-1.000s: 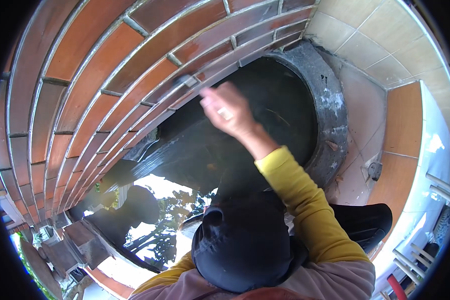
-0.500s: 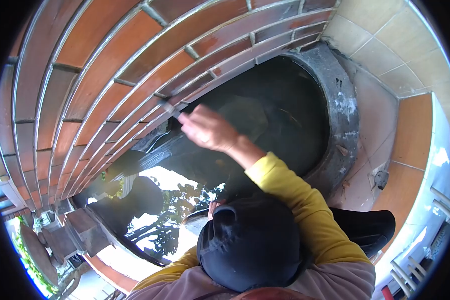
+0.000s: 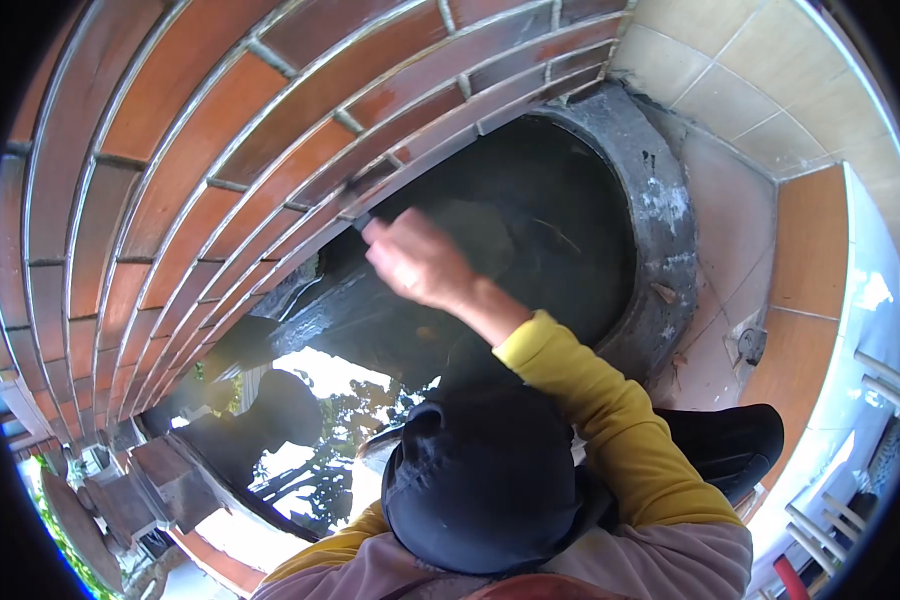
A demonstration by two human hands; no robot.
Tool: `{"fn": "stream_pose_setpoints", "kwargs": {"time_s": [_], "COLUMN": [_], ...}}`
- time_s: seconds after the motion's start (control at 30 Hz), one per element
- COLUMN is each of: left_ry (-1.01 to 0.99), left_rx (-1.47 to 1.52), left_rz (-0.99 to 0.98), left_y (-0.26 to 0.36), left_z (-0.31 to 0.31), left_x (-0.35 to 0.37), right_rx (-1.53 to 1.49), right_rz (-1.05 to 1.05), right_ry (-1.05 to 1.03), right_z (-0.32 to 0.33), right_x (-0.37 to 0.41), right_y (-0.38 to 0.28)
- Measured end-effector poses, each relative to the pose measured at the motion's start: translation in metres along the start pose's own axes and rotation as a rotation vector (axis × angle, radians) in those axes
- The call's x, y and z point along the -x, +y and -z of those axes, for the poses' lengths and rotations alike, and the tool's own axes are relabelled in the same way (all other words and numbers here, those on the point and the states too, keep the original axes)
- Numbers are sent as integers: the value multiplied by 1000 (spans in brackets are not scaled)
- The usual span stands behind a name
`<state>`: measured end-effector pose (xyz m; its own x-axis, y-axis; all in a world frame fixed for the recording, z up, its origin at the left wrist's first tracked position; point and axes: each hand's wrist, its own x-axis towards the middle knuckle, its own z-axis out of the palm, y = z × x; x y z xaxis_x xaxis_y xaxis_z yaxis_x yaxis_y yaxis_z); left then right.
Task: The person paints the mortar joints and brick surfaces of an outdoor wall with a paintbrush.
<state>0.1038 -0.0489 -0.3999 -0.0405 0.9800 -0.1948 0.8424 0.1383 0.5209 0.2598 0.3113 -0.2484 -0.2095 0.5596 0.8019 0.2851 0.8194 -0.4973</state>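
My right hand (image 3: 420, 258), at the end of a yellow sleeve (image 3: 595, 385), is closed around a small dark-handled tool (image 3: 361, 219). Motion blurs the tool's far end, so its exact kind cannot be made out. That end is at the lower rows of the brick wall (image 3: 300, 170), just above the water. Beneath the hand lies a pond of dark water (image 3: 530, 230). My left hand is hidden behind the dark cap (image 3: 480, 480); only a bit of the left yellow sleeve (image 3: 345, 540) shows.
A grey concrete rim (image 3: 660, 220) curves around the pond's right end. Beyond it are a tiled ledge (image 3: 725, 220) and a drain fitting (image 3: 751, 345). A stone pedestal (image 3: 170, 485) stands at lower left. Pale rails (image 3: 820, 535) show at lower right.
The view has shifted slightly, moving the pond and wall left. My right hand with the tool stays close to the wall's lower rows. The left fingers glimpsed by the cap are now hidden.
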Motion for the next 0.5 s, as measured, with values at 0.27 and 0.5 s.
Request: {"fn": "stream_pose_setpoints", "kwargs": {"time_s": [0.27,0.5], "left_ry": [-3,-5], "left_rx": [-2,-8], "left_rz": [2,2], "left_y": [-3,-5], "left_z": [-1,0], "left_x": [1,2], "right_rx": [98,322], "right_rz": [-121,-115], "right_ry": [286,273], "right_z": [90,73], "right_x": [-10,-24], "right_y": [80,51]}}
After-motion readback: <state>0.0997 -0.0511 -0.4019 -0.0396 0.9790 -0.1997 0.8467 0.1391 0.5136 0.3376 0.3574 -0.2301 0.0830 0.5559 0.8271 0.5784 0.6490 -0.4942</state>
